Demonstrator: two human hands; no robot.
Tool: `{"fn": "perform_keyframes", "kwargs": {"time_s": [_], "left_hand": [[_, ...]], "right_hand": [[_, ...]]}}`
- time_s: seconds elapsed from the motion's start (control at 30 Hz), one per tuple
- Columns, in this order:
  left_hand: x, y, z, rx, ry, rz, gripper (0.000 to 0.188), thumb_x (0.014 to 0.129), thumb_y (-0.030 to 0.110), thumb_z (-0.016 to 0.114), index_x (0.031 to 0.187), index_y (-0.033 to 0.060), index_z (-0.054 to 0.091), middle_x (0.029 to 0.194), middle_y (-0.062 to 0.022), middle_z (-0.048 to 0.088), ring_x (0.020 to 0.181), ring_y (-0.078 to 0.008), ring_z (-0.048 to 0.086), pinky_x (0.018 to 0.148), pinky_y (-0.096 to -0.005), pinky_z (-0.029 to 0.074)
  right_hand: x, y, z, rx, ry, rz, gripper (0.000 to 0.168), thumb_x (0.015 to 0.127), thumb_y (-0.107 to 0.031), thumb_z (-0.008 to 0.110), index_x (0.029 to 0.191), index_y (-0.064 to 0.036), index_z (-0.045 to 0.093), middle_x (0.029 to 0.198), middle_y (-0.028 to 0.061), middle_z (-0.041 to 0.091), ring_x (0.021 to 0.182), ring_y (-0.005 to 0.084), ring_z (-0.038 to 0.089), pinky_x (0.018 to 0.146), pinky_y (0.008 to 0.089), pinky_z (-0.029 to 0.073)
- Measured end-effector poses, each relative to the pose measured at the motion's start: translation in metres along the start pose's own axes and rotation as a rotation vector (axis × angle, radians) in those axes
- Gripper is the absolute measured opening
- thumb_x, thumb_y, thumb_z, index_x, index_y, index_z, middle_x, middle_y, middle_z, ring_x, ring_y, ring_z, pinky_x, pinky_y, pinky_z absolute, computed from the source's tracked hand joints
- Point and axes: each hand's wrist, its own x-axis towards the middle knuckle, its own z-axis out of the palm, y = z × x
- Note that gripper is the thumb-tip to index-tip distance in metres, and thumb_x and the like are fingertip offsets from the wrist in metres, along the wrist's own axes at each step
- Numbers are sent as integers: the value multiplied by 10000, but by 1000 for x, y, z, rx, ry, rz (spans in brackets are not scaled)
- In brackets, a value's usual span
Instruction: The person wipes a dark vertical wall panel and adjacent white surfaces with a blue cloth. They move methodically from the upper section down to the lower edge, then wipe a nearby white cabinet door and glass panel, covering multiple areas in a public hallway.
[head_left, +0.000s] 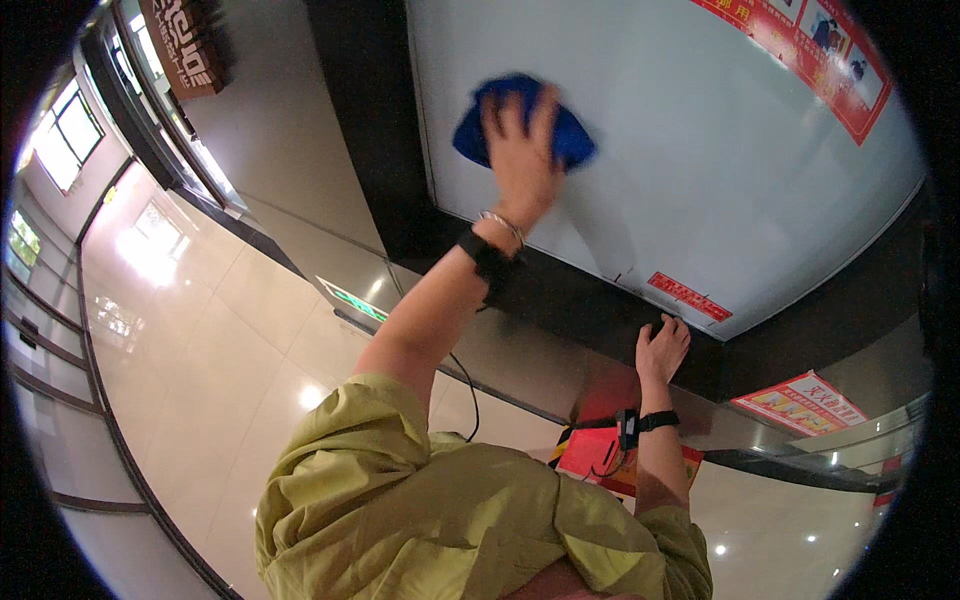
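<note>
My left hand (525, 161) presses a blue cloth (576, 142) against the pale, glossy panel (660, 172), near its left side. Its fingers are spread over the cloth, and the hand and cloth look slightly blurred. A bracelet and a black strap are on that wrist. Lower and to the right, my right hand (664, 349) rests with bent fingers on the dark frame (585, 307) along the panel's near edge, just below a small red label strip (690, 296). No object shows in it. A black strap with a small device (628, 429) is on the right wrist.
A red poster (825, 67) is on the panel's upper right. A dark sign (180, 45) is on the wall at upper left. A green exit sign (352, 300) and a fire-extinguisher notice (802, 405) sit low on the wall. A red box (589, 450) stands below, near a black cable (475, 397).
</note>
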Motion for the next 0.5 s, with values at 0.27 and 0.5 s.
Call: {"fn": "perform_keyframes", "kwargs": {"time_s": [0.27,0.5], "left_hand": [[-6,-25,12,-219,107,-91,1038,624,-129,627,1482,-14,54,1534,-265,105,1403,-413,188,1161,-409,178],[93,47,-14,-376,181,138,935,692,15,716,1466,17,192,1504,-212,238,1424,-393,139,1167,-426,156]], "right_hand": [[-1,2,-1,-1,5,-2,407,890,-293,584,1198,-30,544,1286,177,458,1229,335,399,1043,474,347],[-1,-3,-6,-19,-18,32,437,890,-315,600,1201,-12,542,1294,185,450,1240,358,391,1037,486,356]]}}
